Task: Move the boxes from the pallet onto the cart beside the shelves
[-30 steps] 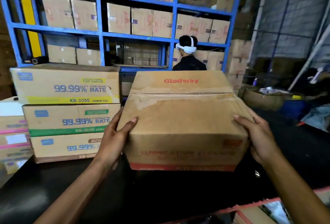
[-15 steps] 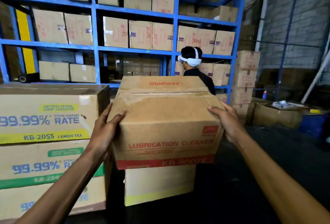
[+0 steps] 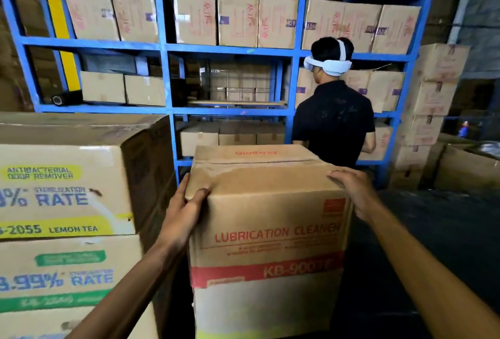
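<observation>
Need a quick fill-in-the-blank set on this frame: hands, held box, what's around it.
1. Both hands grip the box printed LUBRICATION ____.
2. The left hand has its thumb on the box's ____ face.
3. The stack on the left reads LEMON ____.
4. The person in black faces shelves painted ____.

Missing words: CLEANER; top; TEA; blue
</observation>
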The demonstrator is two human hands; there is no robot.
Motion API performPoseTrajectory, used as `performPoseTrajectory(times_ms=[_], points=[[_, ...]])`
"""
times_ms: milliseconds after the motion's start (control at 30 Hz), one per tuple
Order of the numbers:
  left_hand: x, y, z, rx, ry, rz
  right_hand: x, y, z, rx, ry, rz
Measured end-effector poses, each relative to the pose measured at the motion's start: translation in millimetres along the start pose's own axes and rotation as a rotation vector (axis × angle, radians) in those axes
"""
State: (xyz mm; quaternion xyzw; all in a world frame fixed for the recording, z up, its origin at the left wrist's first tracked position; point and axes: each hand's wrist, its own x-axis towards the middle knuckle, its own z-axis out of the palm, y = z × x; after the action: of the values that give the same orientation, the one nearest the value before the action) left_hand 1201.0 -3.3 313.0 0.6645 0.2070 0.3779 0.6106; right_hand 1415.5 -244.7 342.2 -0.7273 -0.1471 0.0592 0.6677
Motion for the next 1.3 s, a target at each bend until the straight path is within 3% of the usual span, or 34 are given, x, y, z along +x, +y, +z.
performPoseTrajectory(times_ms=[700, 833, 900, 1000, 1067, 1167, 1300], points=[[-8, -6, 9, 0.101, 0.043, 0.031, -21, 12, -9, 0.061, -0.036, -0.069], [-27, -3, 4, 0.066, -0.016, -0.022, -27, 12, -11, -0.011, -0.026, -0.083], [-44, -4, -1, 0.073, -0.072, -0.044, -29, 13, -6, -0.202, 0.089, -0.182], [-75, -9, -8, 0.118, -0.097, -0.082, -48, 6, 15, -0.363, 0.247, -0.55], [-97, -12, -16, 0.155, -0.065, -0.084, -67, 1, 39, -0.283, 0.168, -0.68], [-133, -10, -53, 0.249, 0.0, -0.031, -117, -1, 96, -0.204, -0.171, -0.711], [-193, 1, -137, 0.35, 0.073, -0.091, -200, 15, 191, -0.196, -0.605, -0.66]])
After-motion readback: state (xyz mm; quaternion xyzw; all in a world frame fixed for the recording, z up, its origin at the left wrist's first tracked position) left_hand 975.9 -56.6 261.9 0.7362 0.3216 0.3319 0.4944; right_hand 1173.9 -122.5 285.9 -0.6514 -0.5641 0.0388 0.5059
